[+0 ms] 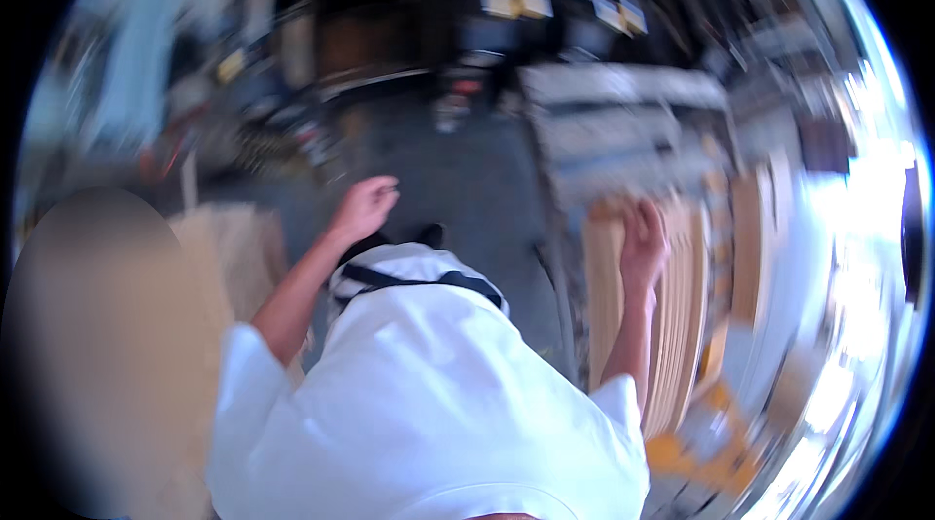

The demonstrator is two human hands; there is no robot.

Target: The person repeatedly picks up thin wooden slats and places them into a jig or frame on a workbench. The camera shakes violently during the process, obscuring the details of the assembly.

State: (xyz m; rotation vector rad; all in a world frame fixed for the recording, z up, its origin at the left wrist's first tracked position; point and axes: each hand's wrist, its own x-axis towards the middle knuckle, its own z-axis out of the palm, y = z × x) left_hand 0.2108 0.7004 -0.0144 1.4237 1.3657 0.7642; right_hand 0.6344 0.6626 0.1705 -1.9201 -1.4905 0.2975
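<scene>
Motion smears the whole view. My left hand [366, 206] is held out in front of my waist, above the dark floor, its fingers loosely bent and a little apart. Nothing shows in it. Further right, my right hand [644, 245] hangs over a stack of light wooden boards [672, 325], fingers loosely parted. I see no object in that hand. Whether it touches the boards cannot be made out.
Grey floor [448, 179] runs ahead of me. Beyond the boards lies a pale, layered stack [623, 130]. Light brown sheets [209, 257] stand at my left. Something yellow [711, 442] sits at the lower right. Dark equipment with pale labels [516, 4] fills the far side.
</scene>
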